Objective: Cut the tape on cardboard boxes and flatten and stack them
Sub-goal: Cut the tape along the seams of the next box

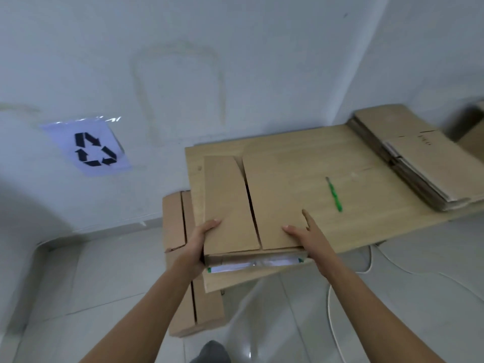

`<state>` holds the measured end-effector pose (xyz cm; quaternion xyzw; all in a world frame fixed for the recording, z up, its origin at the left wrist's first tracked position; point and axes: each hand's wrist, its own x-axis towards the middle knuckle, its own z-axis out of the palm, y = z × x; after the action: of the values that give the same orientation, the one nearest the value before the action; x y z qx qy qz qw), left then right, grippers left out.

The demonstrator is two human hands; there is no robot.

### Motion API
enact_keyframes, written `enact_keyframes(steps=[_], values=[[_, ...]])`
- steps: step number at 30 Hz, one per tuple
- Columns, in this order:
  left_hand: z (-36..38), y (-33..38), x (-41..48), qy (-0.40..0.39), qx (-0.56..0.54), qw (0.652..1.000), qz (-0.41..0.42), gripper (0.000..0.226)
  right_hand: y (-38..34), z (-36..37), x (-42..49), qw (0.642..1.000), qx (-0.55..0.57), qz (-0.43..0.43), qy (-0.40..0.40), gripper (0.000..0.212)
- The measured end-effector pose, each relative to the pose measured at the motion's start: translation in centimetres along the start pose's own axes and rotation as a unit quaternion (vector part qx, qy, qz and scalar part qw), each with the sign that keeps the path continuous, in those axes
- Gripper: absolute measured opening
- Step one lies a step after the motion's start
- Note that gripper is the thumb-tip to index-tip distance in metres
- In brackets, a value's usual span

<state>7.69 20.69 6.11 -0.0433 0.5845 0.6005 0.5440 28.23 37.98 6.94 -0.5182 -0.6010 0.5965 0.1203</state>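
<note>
Left grip (201, 239) and right grip (306, 237), both bare hands, clasp the near corners of the flattened box (275, 195), digits laid over its top face. The box lies on the near left part of the table (366, 226). Likely light, stiff across its panels but apt to fold at the creases; the shiny tape along its near edge looks slippery, so the bare cardboard corners suit holding. A green cutter (334, 194) lies just right; a stack of flattened boxes (419, 166) sits beyond
</note>
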Motion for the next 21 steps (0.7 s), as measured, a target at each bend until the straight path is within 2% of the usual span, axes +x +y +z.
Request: enact_keyframes(steps=[2, 4, 5, 7, 9, 11, 12, 14, 16, 18, 19, 21], values=[[2.5, 0.1, 0.6, 0.001, 0.022, 1.0, 0.004, 0.042, -0.4, -0.9, 0.9, 0.98, -0.171, -0.096, 0.038, 0.075], [4.5, 0.5, 1.8, 0.012, 0.028, 0.999, 0.009, 0.046, -1.0, -0.5, 1.5, 0.928, -0.339, -0.15, 0.04, 0.063], [5.2, 0.9, 2.6, 0.02, 0.026, 0.999, 0.015, 0.054, -1.5, -0.1, 1.7, 0.906, -0.391, -0.164, 0.027, 0.057], [6.4, 1.8, 4.9, 0.036, 0.018, 0.999, 0.027, 0.082, -2.5, 1.1, 2.0, 0.887, -0.42, -0.192, -0.02, 0.055], [7.3, 2.8, 7.6, 0.043, 0.01, 0.998, 0.034, 0.104, -3.3, 1.8, 2.4, 0.878, -0.419, -0.218, -0.079, 0.066], [8.6, 4.6, 8.0, 0.064, 0.004, 0.997, 0.048, 0.104, -4.0, 1.9, 3.1, 0.858, -0.442, -0.233, -0.119, 0.096], [9.3, 5.5, 7.9, 0.075, 0.001, 0.996, 0.046, 0.1, -4.1, 1.8, 3.7, 0.845, -0.461, -0.247, -0.112, 0.111], [10.6, 7.0, 8.0, 0.073, 0.0, 0.997, 0.027, 0.101, -4.0, 1.7, 5.1, 0.817, -0.488, -0.304, -0.039, 0.13], [12.2, 8.3, 7.9, 0.05, 0.0, 0.999, -0.014, 0.094, -3.8, 1.6, 6.8, 0.777, -0.498, -0.379, 0.063, 0.134], [13.5, 8.8, 8.0, 0.032, 0.018, 0.999, -0.032, 0.067, -3.6, 1.3, 8.6, 0.747, -0.481, -0.437, 0.14, 0.125], [14.1, 9.1, 8.4, 0.027, 0.026, 0.999, -0.031, 0.066, -3.7, 1.0, 9.4, 0.743, -0.469, -0.449, 0.164, 0.119], [15.1, 9.4, 9.3, 0.031, 0.05, 0.998, -0.003, 0.083, -4.2, 0.4, 11.2, 0.755, -0.431, -0.455, 0.195, 0.111]])
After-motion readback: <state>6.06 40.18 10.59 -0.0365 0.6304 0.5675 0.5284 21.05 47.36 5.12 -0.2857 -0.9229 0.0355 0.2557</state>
